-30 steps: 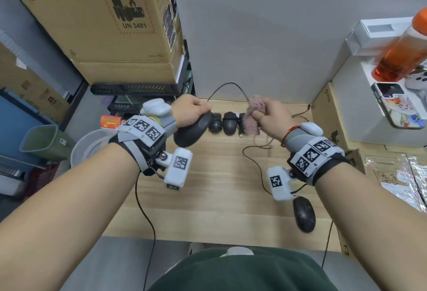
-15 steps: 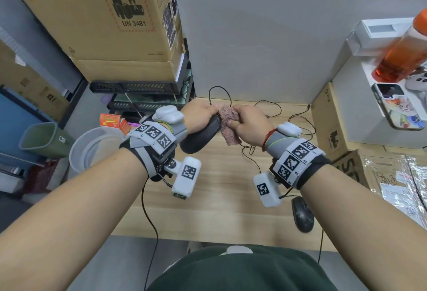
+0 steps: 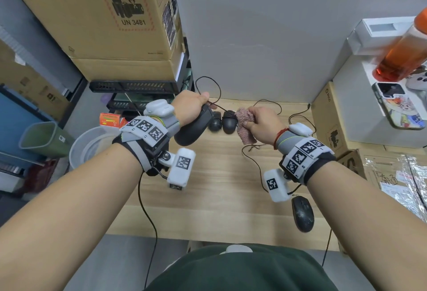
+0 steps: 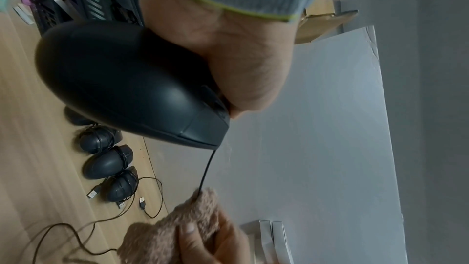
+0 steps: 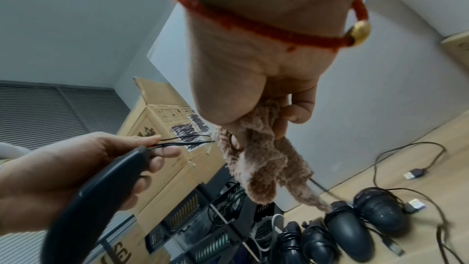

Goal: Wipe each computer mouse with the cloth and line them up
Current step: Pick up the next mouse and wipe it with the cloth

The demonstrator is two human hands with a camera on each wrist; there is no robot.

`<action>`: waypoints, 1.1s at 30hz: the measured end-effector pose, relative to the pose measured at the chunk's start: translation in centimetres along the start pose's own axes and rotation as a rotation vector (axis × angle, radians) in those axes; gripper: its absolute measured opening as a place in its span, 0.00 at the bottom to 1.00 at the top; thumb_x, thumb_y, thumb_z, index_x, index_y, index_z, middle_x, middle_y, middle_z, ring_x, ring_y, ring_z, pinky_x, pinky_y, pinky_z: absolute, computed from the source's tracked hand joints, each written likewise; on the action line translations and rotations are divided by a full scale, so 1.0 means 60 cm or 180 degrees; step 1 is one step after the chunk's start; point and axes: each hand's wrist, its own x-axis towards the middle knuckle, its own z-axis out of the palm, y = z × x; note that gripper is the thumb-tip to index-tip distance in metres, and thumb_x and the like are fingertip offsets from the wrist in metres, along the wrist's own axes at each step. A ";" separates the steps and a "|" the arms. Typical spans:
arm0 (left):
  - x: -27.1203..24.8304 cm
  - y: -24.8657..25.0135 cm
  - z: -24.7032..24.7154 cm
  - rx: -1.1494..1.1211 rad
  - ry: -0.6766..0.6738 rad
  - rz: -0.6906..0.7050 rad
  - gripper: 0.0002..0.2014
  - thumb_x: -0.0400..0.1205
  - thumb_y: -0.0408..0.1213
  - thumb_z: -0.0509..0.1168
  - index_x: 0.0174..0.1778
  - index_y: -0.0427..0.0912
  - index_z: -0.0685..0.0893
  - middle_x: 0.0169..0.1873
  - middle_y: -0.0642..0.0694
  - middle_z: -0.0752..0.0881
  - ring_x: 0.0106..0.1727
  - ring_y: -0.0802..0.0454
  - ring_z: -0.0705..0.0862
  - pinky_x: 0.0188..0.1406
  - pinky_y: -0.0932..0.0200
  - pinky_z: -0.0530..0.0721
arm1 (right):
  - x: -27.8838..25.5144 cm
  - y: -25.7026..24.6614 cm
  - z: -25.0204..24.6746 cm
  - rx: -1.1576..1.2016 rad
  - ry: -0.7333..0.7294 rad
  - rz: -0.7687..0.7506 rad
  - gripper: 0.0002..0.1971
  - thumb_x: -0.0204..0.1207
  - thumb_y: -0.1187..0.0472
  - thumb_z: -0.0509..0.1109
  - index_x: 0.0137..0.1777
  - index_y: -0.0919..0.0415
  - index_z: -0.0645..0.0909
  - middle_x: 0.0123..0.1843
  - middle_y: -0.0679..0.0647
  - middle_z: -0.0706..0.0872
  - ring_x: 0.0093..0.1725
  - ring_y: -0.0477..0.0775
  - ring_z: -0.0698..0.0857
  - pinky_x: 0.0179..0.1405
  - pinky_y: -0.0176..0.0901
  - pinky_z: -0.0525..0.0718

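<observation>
Holding, left hand (image 3: 190,108): fingers curled round a large black corded mouse (image 3: 193,130), lifted above the wooden desk (image 3: 215,189).
Row of black mice (image 3: 228,121): on the desk, behind that mouse.
Right hand (image 3: 263,124): gripping a fuzzy pink cloth (image 3: 245,126) pinched round the mouse's cable (image 4: 206,170).
Speckled black mouse (image 3: 302,213): nearer the desk's front edge.

Orange bottle (image 3: 403,54) blurred (top cut off).

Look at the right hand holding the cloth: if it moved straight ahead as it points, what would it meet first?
Probably the row of mice by the wall, just beyond the cloth in the right hand; depth is unclear.
</observation>
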 end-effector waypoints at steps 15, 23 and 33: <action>0.051 -0.037 -0.084 -0.0780 0.0664 -0.0413 0.19 0.88 0.50 0.61 0.46 0.36 0.84 0.43 0.38 0.83 0.44 0.44 0.78 0.47 0.53 0.70 | -0.030 0.130 0.023 -0.0135 -0.0097 0.1083 0.06 0.81 0.59 0.69 0.43 0.58 0.78 0.43 0.56 0.84 0.47 0.62 0.83 0.48 0.47 0.79; 0.049 -0.045 -0.093 -0.0824 0.0507 -0.0335 0.20 0.87 0.51 0.59 0.39 0.41 0.83 0.49 0.38 0.88 0.50 0.40 0.86 0.57 0.45 0.83 | -0.047 0.148 -0.014 0.0009 0.0161 0.1940 0.12 0.79 0.64 0.68 0.58 0.70 0.84 0.52 0.64 0.86 0.58 0.69 0.85 0.40 0.42 0.75; 0.022 -0.011 0.010 0.0528 -0.0102 0.0188 0.28 0.90 0.52 0.58 0.28 0.37 0.78 0.29 0.42 0.79 0.36 0.42 0.76 0.40 0.52 0.71 | -0.005 -0.034 -0.065 0.0381 0.0777 0.0323 0.04 0.77 0.55 0.71 0.44 0.55 0.82 0.46 0.61 0.90 0.49 0.65 0.86 0.46 0.45 0.77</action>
